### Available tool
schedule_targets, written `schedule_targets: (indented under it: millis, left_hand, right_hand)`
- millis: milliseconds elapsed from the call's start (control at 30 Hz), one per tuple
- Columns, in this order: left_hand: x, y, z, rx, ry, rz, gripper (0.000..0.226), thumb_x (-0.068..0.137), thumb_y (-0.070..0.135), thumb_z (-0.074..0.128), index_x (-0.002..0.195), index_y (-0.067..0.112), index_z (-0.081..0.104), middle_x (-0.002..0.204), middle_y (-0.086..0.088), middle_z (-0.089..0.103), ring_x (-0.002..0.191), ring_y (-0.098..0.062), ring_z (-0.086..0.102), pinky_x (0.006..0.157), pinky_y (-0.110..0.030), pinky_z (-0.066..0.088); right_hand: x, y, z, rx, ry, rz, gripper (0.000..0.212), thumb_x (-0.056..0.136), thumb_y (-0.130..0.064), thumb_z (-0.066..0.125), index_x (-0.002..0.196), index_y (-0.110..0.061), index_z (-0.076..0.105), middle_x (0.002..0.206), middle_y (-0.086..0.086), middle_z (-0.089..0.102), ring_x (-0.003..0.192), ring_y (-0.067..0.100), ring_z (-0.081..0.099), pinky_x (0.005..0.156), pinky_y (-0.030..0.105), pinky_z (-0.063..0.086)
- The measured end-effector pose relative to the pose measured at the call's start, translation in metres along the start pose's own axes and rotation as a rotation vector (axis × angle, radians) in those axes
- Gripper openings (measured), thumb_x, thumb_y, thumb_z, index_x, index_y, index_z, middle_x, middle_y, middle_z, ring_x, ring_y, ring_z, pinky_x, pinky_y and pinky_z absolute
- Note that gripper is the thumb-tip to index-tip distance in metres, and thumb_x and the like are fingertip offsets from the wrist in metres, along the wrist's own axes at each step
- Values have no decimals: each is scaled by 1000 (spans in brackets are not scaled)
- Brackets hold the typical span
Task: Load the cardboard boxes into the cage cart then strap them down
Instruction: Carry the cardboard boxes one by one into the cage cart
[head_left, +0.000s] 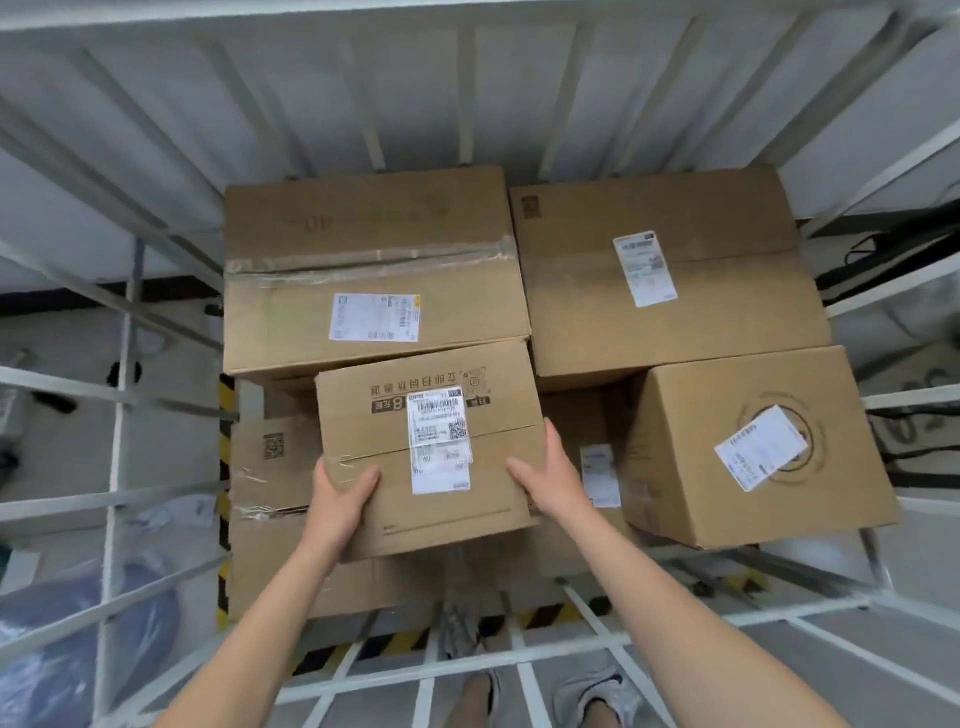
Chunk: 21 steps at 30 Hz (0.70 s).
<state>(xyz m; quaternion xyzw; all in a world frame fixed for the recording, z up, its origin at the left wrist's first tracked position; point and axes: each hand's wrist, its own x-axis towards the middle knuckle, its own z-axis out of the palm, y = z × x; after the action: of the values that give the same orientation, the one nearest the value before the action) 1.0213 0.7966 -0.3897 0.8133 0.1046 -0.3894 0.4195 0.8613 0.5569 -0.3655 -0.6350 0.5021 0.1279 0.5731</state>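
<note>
I look down into a white metal cage cart (119, 395) that holds several cardboard boxes. A medium box with a white shipping label (431, 447) is in the middle, above lower boxes. My left hand (340, 496) grips its near left corner, thumb on top. My right hand (550, 478) holds its right edge, fingers along the side. Two large boxes lie at the back, the left one (374, 270) taped, the right one (665, 270) labelled. A tilted box with a round print (753, 447) sits at the right.
A lower box (270, 467) lies at the left under the held one. Yellow-black hazard tape (224, 467) marks the cart floor edge. The cart's front rail (467, 660) crosses below my arms, my shoes behind it. A blue bag (52, 649) lies outside at the left.
</note>
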Motion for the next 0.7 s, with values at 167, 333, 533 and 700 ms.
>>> schedule_targets:
  millis: [167, 333, 533, 700]
  left_hand:
    - [-11, 12, 2, 167, 104, -2, 97, 89, 45, 70, 159, 14, 10, 160, -8, 32, 144, -31, 35, 118, -49, 28]
    - [-85, 30, 38, 451, 194, 185, 90, 97, 46, 56, 159, 11, 1, 168, -8, 6, 154, -26, 5, 124, -45, 9]
    - [-218, 77, 147, 593, -80, 491, 75, 100, 44, 52, 159, 15, 16, 166, -2, 16, 153, -18, 13, 124, -43, 15]
    - [-338, 132, 270, 699, -247, 696, 74, 98, 41, 57, 158, 15, 21, 164, -5, 25, 152, -23, 17, 121, -39, 18]
  right_hand:
    - [-4, 1, -1, -68, -12, -30, 99, 87, -43, 70, 160, -26, 4, 158, -2, 37, 142, 22, 39, 115, 45, 35]
    - [-61, 15, -17, 15, -2, 13, 93, 95, -36, 61, 158, -33, -8, 167, -4, 9, 152, 23, 14, 121, 45, 21]
    - [-172, 45, -107, 1, 42, -47, 86, 97, -26, 53, 158, -34, -7, 167, -8, -5, 153, 14, -2, 122, 37, 10]
    - [-261, 76, -256, -55, 229, -114, 84, 96, -35, 55, 160, -26, 0, 168, -4, -4, 153, 16, -7, 122, 38, 5]
